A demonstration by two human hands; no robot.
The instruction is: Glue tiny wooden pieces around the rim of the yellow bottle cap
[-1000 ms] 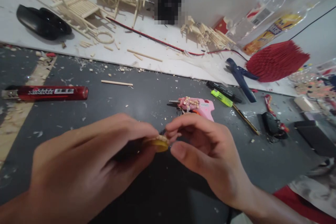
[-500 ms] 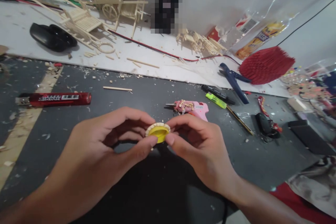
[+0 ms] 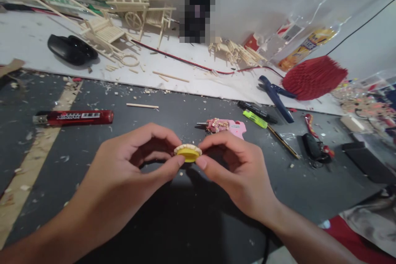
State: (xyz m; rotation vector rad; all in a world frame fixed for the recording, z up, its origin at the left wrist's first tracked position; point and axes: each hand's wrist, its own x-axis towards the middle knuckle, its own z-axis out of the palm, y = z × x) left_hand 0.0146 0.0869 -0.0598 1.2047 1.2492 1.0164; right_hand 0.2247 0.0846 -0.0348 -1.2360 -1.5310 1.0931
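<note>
Between my two hands is a small round yellow cap [image 3: 188, 155] rimmed with short pale wooden pieces, held just above the dark tabletop. My left hand [image 3: 133, 165] pinches its left edge between thumb and fingers. On the opposite edge, the thumb and fingertips of my right hand [image 3: 238, 169] grip it as well. Its yellow inner side faces me, tilted. Just behind my right hand lies a pink glue gun [image 3: 225, 127] with crusted bits on its front, partly covered by my fingers. A thin wooden stick [image 3: 142, 106] rests beyond my left hand.
A red cutter-like tool [image 3: 76, 117] lies at the left. On the right are a yellow-green highlighter [image 3: 255, 119], dark blue pliers [image 3: 276, 97] and keys [image 3: 312, 146]. Miniature wooden carts [image 3: 107, 31], a black case [image 3: 72, 49] and a red bristly bundle [image 3: 315, 78] stand along the back.
The yellow cap has tipped to a flatter angle, so less of its inside shows. My left hand has shifted slightly right, and the whole view has moved a little.
</note>
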